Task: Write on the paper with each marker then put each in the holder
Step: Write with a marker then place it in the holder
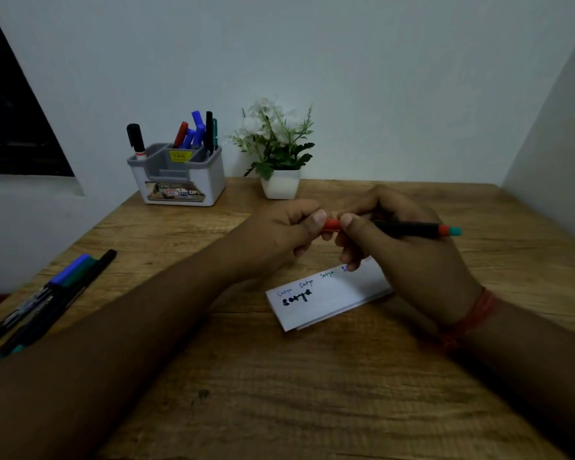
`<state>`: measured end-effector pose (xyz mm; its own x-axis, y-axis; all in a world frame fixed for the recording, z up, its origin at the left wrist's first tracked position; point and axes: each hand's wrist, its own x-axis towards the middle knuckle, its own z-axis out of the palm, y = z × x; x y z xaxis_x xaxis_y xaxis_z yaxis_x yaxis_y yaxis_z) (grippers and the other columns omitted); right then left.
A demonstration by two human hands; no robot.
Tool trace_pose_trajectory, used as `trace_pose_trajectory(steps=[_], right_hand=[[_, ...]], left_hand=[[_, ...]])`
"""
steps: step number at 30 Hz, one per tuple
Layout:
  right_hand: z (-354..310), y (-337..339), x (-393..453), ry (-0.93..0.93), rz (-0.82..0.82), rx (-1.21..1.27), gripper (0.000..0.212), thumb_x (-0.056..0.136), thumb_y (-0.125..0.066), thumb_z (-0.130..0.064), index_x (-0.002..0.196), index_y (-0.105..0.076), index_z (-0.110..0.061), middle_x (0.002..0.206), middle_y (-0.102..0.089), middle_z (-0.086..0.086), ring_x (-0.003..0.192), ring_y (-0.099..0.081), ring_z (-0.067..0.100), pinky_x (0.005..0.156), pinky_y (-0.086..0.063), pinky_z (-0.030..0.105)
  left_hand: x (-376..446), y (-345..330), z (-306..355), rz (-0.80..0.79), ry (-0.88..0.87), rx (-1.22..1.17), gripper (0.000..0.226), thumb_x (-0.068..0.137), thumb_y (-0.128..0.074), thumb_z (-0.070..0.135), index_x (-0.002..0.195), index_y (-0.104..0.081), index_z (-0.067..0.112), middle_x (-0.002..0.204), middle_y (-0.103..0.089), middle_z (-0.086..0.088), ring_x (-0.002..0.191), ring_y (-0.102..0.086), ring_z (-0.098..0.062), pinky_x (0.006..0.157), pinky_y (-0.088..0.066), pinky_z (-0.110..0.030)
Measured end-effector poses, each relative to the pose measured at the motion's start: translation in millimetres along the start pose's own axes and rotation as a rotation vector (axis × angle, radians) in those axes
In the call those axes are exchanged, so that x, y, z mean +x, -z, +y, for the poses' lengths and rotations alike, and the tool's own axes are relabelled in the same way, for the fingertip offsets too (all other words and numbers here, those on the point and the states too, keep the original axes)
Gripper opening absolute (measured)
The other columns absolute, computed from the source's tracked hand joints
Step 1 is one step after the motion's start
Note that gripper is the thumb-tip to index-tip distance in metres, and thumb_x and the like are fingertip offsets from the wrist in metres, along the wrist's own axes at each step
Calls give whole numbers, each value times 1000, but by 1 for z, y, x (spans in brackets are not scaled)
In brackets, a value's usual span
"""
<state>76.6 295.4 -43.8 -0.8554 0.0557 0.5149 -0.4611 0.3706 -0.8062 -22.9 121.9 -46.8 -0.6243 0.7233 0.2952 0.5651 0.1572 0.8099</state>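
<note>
The person held a thin marker (409,228) level above the folded paper (326,298), with both hands meeting at its red cap (332,224). The right hand (405,257) was curled round the black barrel just behind the cap, and the left hand (286,230) pinched the cap itself between thumb and fingers. The marker looked light, stiff and smooth, so a firm pinch near the cap joint seemed the better hold; a grip far back toward the teal end would probably give less control. The cap might come off with a small jerk.

Whether the cap was going on or off could not be told, since the fingers covered the joint and the tip. The right hand also hid the far corner of the paper and part of the writing under it. Beyond the left hand stood the holder (180,180) with several markers, and more loose markers (52,298) lay outside the left forearm, their lower ends hidden behind it.
</note>
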Motion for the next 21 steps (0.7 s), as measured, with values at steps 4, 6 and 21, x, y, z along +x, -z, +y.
trace_pose_trajectory(steps=[4, 6, 21], right_hand=[[-19, 13, -3, 174, 147, -58, 17, 96, -60, -8, 80, -58, -4, 67, -68, 12, 54, -70, 18, 51, -57, 32], [-28, 26, -3, 261, 244, -27, 17, 92, -57, -11, 77, -55, -4, 68, -67, 12, 50, -67, 20, 50, -53, 28], [-2, 9, -3, 28, 9, -275, 7, 93, -60, -27, 89, -63, -32, 81, -71, -4, 67, -71, 11, 62, -57, 32]], left_hand=[[0, 34, -14, 176, 154, 96, 30, 105, -37, 36, 95, -63, 25, 77, -56, -7, 69, -51, -17, 68, -43, -34], [-5, 61, -22, 364, 223, 67, 30, 106, -36, 33, 91, -61, 28, 76, -57, 0, 69, -52, -13, 72, -44, -35], [4, 15, -44, 163, 190, 687, 17, 88, -66, 42, 102, -61, 34, 108, -54, 9, 109, -48, -16, 89, -41, -36]])
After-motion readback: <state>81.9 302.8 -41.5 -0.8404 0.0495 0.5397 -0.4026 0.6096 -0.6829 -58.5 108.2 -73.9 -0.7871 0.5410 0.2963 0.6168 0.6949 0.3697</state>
